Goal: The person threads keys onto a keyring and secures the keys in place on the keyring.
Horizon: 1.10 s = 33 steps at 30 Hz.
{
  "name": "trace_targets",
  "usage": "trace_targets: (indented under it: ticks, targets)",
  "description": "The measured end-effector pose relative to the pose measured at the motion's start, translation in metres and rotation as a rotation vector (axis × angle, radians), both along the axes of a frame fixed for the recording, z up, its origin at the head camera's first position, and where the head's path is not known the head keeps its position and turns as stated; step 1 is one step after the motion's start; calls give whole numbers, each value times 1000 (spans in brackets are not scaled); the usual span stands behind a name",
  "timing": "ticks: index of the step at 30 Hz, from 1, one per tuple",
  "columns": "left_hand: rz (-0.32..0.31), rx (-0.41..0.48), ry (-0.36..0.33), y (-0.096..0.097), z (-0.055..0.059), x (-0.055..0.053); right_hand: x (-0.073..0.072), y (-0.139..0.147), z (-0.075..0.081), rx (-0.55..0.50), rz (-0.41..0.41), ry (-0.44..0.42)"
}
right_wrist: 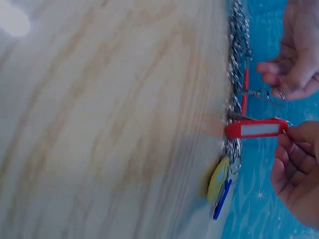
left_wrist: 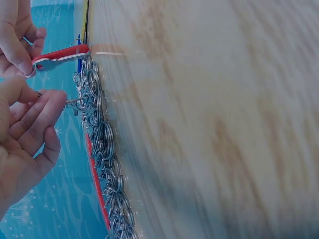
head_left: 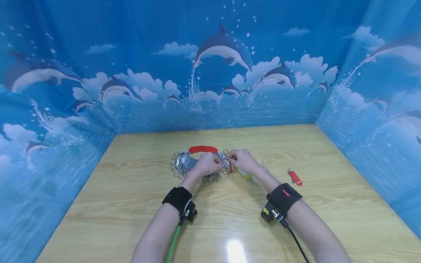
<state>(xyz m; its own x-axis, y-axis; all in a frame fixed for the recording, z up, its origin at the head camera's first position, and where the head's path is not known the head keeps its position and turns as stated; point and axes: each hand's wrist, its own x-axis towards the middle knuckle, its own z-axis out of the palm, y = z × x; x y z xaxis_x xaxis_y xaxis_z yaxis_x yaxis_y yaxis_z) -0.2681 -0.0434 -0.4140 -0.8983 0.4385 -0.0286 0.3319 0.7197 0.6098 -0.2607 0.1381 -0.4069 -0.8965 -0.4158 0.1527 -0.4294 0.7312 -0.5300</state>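
In the head view my left hand (head_left: 208, 163) is over a pile of metal key rings with clasps (head_left: 179, 166). Its thumb and fingers pinch a key ring (right_wrist: 278, 94), whose clasp points down toward the pile. Just to the right, my right hand (head_left: 242, 160) pinches the small ring at one end of a red key tag (right_wrist: 260, 128) with a pale label. The tag hangs beside the pile, and a grey metal piece (left_wrist: 52, 63), perhaps a key, hangs along it. The two hands are close together but apart.
A red handle (head_left: 203, 149) on clear plastic lies among the rings. Beside the pile are a yellow tag (right_wrist: 218, 179) and a blue one (right_wrist: 223, 200). Farther right, another red tag (head_left: 295, 178) lies on the wooden table (head_left: 131, 219). Dolphin-print curtains (head_left: 148, 109) border the table.
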Motion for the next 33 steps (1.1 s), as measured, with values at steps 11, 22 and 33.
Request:
trace_targets:
  ticks: [11, 22, 33]
  targets:
    - [3, -4, -42, 1, -3, 1, 4, -15, -9, 22, -51, -33]
    - [18, 11, -47, 2, 1, 1, 0, -17, -13, 45, -38, 78]
    - [26, 21, -57, 3, 2, 0, 1, -18, -13, 26, -16, 139]
